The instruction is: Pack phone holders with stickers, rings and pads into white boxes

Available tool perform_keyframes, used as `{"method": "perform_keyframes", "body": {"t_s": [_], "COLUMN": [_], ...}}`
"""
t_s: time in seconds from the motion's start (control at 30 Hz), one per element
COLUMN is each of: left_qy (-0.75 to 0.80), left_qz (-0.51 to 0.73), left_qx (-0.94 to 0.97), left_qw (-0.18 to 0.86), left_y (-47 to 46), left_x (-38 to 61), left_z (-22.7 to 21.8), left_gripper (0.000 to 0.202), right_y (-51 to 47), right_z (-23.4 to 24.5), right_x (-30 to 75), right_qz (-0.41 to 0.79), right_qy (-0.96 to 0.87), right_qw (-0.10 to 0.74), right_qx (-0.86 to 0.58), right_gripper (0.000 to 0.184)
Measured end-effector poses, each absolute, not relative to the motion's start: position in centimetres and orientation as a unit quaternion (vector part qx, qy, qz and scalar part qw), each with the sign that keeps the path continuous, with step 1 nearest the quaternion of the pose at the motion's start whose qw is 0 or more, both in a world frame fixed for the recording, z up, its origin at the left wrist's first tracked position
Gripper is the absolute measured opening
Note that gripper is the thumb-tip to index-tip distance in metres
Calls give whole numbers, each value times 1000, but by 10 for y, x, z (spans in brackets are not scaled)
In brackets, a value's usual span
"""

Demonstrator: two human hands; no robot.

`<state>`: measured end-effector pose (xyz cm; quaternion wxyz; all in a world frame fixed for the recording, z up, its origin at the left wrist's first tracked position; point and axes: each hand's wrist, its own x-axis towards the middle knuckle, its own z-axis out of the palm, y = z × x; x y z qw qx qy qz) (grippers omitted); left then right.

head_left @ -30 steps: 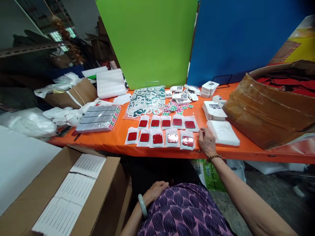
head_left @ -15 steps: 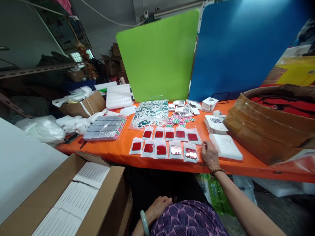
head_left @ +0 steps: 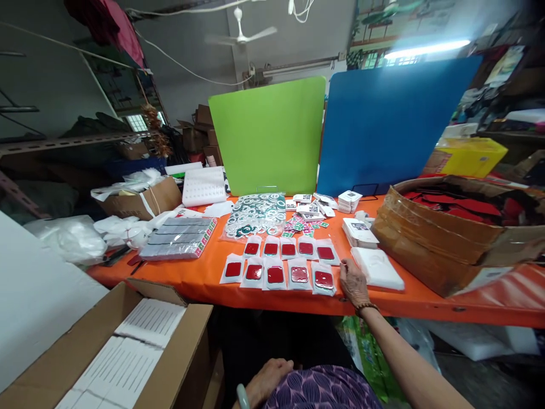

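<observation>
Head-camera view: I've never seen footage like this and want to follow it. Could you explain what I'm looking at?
There is no machine here, just a person's two bare hands. All the pictures come from one camera worn on the head, looking forward and down.

The right hand rests on the orange table, beside ten red squares on white backings, in two rows of five. Whether its fingers pinch anything is unclear. The left hand lies at the lap; nothing shows in it.

Behind the squares lies a clear bag of rings. To the right are a white stack and a large cardboard box.
</observation>
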<state>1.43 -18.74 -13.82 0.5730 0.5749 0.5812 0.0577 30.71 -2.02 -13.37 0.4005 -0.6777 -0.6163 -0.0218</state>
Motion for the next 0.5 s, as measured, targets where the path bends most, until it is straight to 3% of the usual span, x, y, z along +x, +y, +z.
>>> {"method": "perform_keyframes", "body": {"t_s": [0.13,0.5], "left_qy": [580,562], "left_qz": [48,22], "left_qx": [587,662], "left_qw": [562,496], "left_y": [-179,-156], "left_x": [15,25], "left_z": [-148,-168], "left_gripper": [52,25], "right_y": [-19,-22], "right_z": [-134,-130], "right_x": [307,303], "right_qz": [-26,-41], "right_qy": [-622,-633], "right_qw": [398,389], "right_qx": [-674,-668], "right_gripper": [28,26]}}
